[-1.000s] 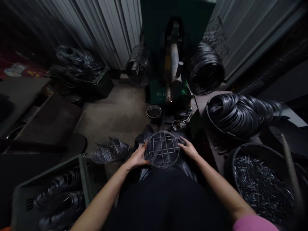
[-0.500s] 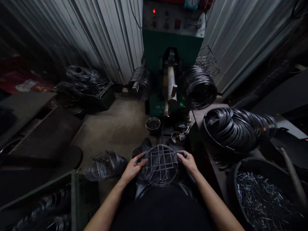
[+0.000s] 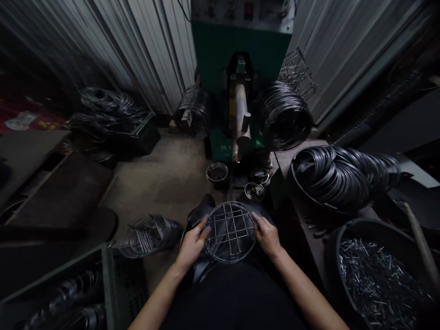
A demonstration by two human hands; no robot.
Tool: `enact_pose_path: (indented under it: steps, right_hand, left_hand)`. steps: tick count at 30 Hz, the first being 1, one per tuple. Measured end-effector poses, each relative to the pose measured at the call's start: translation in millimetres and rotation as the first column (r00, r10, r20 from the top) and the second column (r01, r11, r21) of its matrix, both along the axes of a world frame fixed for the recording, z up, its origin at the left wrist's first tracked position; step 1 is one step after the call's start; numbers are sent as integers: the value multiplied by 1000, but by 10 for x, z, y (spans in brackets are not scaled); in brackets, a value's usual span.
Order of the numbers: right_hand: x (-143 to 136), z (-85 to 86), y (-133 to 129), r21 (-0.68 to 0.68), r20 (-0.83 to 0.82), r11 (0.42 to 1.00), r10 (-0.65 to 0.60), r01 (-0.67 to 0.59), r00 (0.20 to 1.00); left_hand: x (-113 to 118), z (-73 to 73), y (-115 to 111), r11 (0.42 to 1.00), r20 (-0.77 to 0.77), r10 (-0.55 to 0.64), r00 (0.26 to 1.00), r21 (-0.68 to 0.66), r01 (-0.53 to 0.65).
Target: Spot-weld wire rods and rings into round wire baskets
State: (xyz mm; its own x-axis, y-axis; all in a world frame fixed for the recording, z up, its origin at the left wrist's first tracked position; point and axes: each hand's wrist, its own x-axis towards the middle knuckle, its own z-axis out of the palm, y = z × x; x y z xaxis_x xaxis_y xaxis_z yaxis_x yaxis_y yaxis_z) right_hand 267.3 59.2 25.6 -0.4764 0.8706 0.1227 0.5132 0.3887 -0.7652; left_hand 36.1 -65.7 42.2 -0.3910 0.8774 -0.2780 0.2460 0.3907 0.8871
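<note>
A round wire rack [image 3: 231, 236], with crossed bars inside its ring, is held over my lap. My left hand [image 3: 193, 243] grips the ring's left side, fingers and thumb at the rim. On the opposite side my right hand [image 3: 266, 234] has its fingers closed at the rim. Beyond the rack stands a green machine [image 3: 213, 59] with a pale metal arm [image 3: 242, 107] reaching toward me. Its tip sits above several small bowls, among them a dark bowl [image 3: 217, 172] and a smaller bowl [image 3: 255, 190].
Wire rings [image 3: 287, 117] hang right of the machine arm, others [image 3: 194, 112] left. More rings [image 3: 330, 176] fill a basin on the right bench. A black tub [image 3: 338, 275] holds short wire pieces. Finished-looking racks [image 3: 151, 233] stack at left, near a green crate [image 3: 108, 284].
The view has tilted slightly downward, and the machine sits higher in the picture. My right fingers have drawn in closer at the rim. The red lamp has left the view.
</note>
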Motion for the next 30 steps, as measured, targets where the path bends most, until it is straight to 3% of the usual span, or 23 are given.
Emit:
enact_pose_path:
  steps: [4, 9, 16, 18, 25, 30]
  right_hand:
    - [-8, 27, 16, -71, -96, 997, -46, 40, 994]
    - [-80, -93, 101, -156, -28, 988, -11, 6, 1000]
    - [-14, -198, 108, -224, -45, 974, 19, -29, 999]
    - [-2, -213, 108, -260, -54, 965, 7, -21, 999]
    - [19, -242, 84, -392, -137, 920, -39, -18, 990]
    - [44, -211, 91, -459, -209, 887, -168, 55, 963]
  left_hand:
    - [-49, 2, 23, 1000, -34, -20, 999, -5, 20]
    - [-126, -156, 59, 995, -4, -80, 997, -60, 79]
    - [-120, -266, -13, 992, 364, -87, 927, -56, 115]
    - [-131, -264, -15, 990, 400, -87, 912, -66, 123]
    - [-115, -223, -120, 998, 210, -37, 977, -48, 48]
    - [-127, -145, -267, 995, 237, -79, 968, -35, 89]
